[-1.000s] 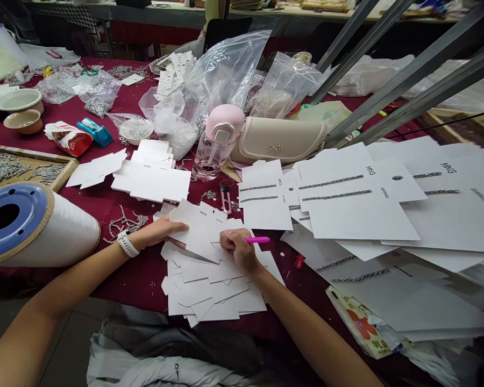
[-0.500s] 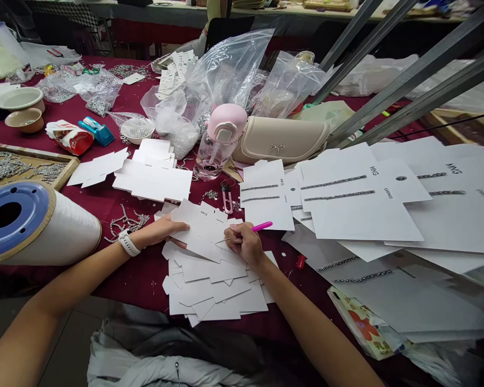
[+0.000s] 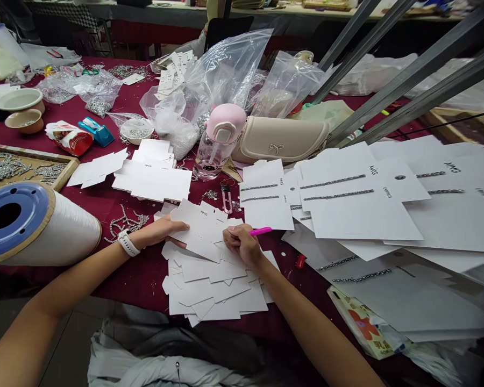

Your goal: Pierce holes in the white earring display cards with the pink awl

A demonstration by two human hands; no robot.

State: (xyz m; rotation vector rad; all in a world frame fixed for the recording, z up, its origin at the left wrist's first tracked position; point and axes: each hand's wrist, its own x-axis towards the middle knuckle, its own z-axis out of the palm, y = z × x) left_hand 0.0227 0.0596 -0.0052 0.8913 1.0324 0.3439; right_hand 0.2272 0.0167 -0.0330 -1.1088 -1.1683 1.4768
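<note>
My left hand (image 3: 168, 230) grips the left edge of a white MNG card (image 3: 199, 232), thumb on top and fingers beneath. Closed round a pink pen-like tool (image 3: 260, 231), my right hand (image 3: 242, 243) is at the card's right side. The tool's thin metal tip reaches the card's surface, where a few small dark holes show. Under the card lies a loose pile of white cards (image 3: 221, 293). A small pair of snips (image 3: 226, 198) and a red cap (image 3: 300, 262) rest close by on the dark red cloth.
Cards with silver chains (image 3: 347, 215) overlap at the right. A large thread spool (image 3: 72, 228) and a tray of chains (image 3: 66, 174) are at the left. Behind the card stand a pink-lidded bottle (image 3: 215, 156) and a beige purse (image 3: 282, 141). Metal bars (image 3: 407, 75) slant across the upper right.
My right hand and the pink tool have shifted very slightly left. My left hand holds the card in the same place.
</note>
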